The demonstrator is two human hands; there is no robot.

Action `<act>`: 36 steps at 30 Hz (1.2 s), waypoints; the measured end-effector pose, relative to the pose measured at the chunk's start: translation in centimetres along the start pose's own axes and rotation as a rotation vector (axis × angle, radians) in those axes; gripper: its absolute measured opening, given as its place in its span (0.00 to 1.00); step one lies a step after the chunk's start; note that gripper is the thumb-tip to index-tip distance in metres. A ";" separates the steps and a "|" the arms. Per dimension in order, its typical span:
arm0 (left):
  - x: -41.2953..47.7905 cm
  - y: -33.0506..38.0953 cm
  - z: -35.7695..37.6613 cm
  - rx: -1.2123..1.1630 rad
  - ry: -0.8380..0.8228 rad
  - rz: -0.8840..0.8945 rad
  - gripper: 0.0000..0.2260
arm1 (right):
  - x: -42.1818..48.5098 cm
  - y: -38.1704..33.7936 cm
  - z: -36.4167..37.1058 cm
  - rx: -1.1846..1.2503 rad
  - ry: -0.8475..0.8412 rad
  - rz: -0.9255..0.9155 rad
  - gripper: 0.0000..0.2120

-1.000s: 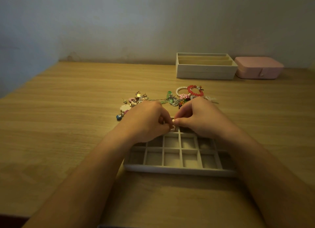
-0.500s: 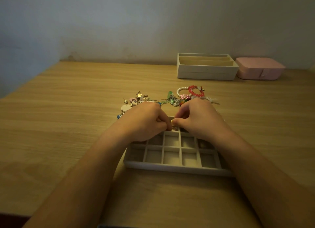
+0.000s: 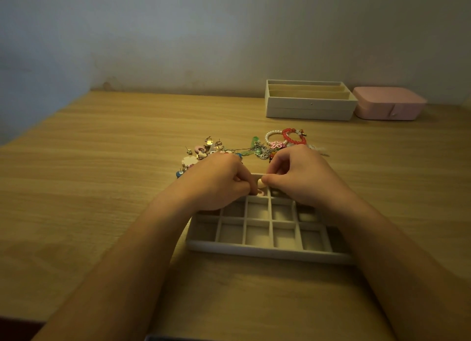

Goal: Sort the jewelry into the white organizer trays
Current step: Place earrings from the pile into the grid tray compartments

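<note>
My left hand (image 3: 219,184): fingers curled in, with the thumb and fingertips pinching a small pale piece (image 3: 260,182) at the centre of the frame. The hand sits over the far left part of the grid tray (image 3: 267,253).

My right hand (image 3: 303,177): also curled, thumb tip pressed to the same piece from the right. My knuckles point toward the top of the frame.

Small pale piece: caught between the fingertips of both hands, just above the tray's far row of compartments. It is too small for me to say what kind of jewelry it is.

Grid tray: white, flat on the table (image 3: 102,177) at lower centre, divided into square compartments. My hands and wrists cover most of its far row and both of its ends.

Pinkish bit (image 3: 260,193): lies in a far-row compartment right under the pinch. I cannot tell what it is.

Jewelry pile (image 3: 257,149): on the table just beyond my knuckles, a little above centre, near the tray's far edge.

Pile, right side: a red bead bracelet (image 3: 293,137) touches a white pearl bracelet (image 3: 269,137), with a pink flower charm (image 3: 277,144) just below them.

Pile, left side: small earrings (image 3: 204,149) are scattered above my left hand.

Slotted tray (image 3: 308,109): white with long channels, at the upper right close to the wall.

Pink box (image 3: 390,106): closed, just beside the slotted tray on its right.
</note>
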State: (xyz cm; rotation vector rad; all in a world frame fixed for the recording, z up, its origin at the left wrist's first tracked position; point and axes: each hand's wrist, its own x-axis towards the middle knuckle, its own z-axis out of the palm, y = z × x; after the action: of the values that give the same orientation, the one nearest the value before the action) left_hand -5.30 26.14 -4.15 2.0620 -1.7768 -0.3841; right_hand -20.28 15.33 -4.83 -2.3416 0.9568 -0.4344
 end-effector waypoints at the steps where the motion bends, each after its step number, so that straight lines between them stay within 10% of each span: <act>1: 0.0 0.0 0.0 -0.003 -0.002 0.000 0.10 | 0.0 0.0 0.1 -0.006 0.014 0.003 0.06; 13: 0.1 -0.4 -0.2 -0.106 0.040 0.030 0.11 | 0.0 0.0 0.4 0.005 0.083 0.010 0.13; 26: -0.4 -7.3 -3.5 -0.428 0.681 -0.317 0.09 | 1.4 -4.2 -1.9 0.249 -0.114 0.059 0.07; 36: 0.7 -10.1 -1.8 -0.221 0.412 -0.438 0.05 | 6.1 -6.6 2.2 0.246 -0.144 0.070 0.10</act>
State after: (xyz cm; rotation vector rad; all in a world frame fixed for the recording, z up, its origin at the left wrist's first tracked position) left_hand 4.49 26.91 -7.13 2.1641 -1.0010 -0.2369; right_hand -11.46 15.60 -2.06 -2.0807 0.8624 -0.3307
